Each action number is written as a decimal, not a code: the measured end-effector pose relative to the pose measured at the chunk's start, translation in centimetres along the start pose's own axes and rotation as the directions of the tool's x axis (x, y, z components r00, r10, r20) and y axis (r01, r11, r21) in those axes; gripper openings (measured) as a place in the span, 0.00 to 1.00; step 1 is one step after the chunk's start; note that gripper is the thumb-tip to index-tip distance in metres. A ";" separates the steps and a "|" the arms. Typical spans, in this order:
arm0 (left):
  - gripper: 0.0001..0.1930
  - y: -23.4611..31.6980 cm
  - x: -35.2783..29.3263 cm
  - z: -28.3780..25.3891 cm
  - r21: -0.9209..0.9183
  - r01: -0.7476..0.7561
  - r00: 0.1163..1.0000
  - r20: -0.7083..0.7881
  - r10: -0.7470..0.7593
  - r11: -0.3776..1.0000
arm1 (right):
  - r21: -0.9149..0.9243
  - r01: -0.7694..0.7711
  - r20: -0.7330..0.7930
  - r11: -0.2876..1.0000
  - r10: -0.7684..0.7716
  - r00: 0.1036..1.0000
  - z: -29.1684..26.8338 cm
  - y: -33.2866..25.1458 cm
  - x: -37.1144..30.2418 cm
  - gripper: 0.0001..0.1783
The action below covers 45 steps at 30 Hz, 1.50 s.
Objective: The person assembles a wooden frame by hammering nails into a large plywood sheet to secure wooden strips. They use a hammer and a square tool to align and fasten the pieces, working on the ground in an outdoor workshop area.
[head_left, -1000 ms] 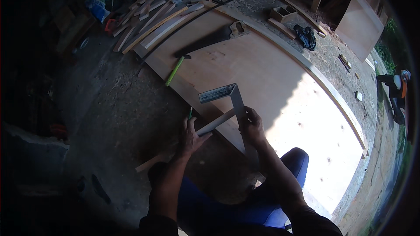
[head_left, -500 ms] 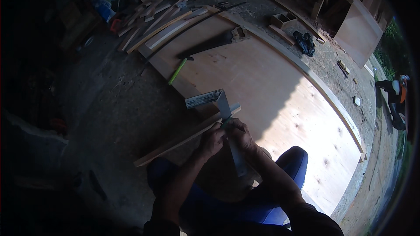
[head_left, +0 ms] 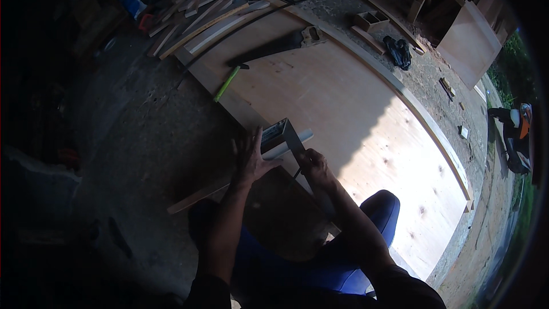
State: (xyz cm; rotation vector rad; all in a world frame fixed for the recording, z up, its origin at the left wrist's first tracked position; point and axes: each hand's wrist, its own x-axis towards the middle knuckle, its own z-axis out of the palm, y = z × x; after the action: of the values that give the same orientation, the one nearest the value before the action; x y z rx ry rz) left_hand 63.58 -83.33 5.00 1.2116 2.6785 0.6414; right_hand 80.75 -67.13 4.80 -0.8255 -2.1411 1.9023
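My left hand (head_left: 250, 157) lies flat with fingers spread on a metal try square (head_left: 281, 132), pressing it onto a long wooden strip (head_left: 200, 194) that rests on the near edge of a large plywood sheet (head_left: 354, 114). My right hand (head_left: 311, 163) is closed around a small dark pencil-like tool, its tip against the blade of the square. Both forearms come up from the lower edge, over my blue-clad knees.
A handsaw (head_left: 280, 46) and a hammer with a green handle (head_left: 227, 83) lie on the far part of the sheet. Loose wood offcuts (head_left: 194, 17) are piled at the back left. A small wooden box (head_left: 372, 20) and dark cloth (head_left: 398, 51) lie on the gravel ground beyond.
The square and strip have shifted under my hands. My left hand has moved from gripping the strip to lying flat on the square, and my right hand has come to the blade.
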 end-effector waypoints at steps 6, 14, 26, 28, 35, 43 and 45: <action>0.49 -0.8 0.2 2.1 -0.134 -0.082 0.986 -0.156 0.060 0.988 | -0.087 0.108 -0.182 0.990 -0.122 0.976 -1.3 1.9 0.4 0.30; 0.44 -0.8 0.2 2.7 -0.173 -0.105 0.975 -0.213 0.067 0.979 | 0.267 -0.053 -0.284 0.962 0.131 0.950 -5.9 -4.6 -0.9 0.40; 0.47 -1.0 0.0 2.6 -0.094 -0.097 0.975 -0.210 0.076 0.991 | 0.627 0.186 -0.337 0.757 0.048 0.940 -6.0 -4.0 -0.4 0.18; 0.47 -0.8 0.1 2.6 -0.083 -0.098 0.975 -0.208 0.079 0.992 | 0.618 0.245 -0.369 0.747 0.001 0.930 -6.8 -4.0 -0.6 0.18; 0.47 -0.6 0.1 2.3 -0.047 -0.106 0.974 -0.206 0.095 0.993 | 0.469 0.291 -0.368 0.834 -0.115 0.923 -5.9 -4.6 -0.7 0.28; 0.46 -0.5 0.2 2.2 -0.112 -0.102 0.973 -0.218 0.076 0.988 | -0.065 0.268 -0.287 0.961 -0.275 0.918 -4.1 -3.6 -0.6 0.20; 0.45 -0.4 0.2 2.1 -0.097 -0.108 0.971 -0.225 0.084 0.989 | -0.016 0.286 -0.318 0.958 -0.276 0.907 -3.6 -3.1 -0.4 0.16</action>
State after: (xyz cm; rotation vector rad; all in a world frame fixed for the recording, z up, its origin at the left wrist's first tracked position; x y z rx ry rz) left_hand 63.76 -82.75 2.95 1.3194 2.7284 0.9766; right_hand 81.85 -64.33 8.50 -0.7138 -1.9107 1.5379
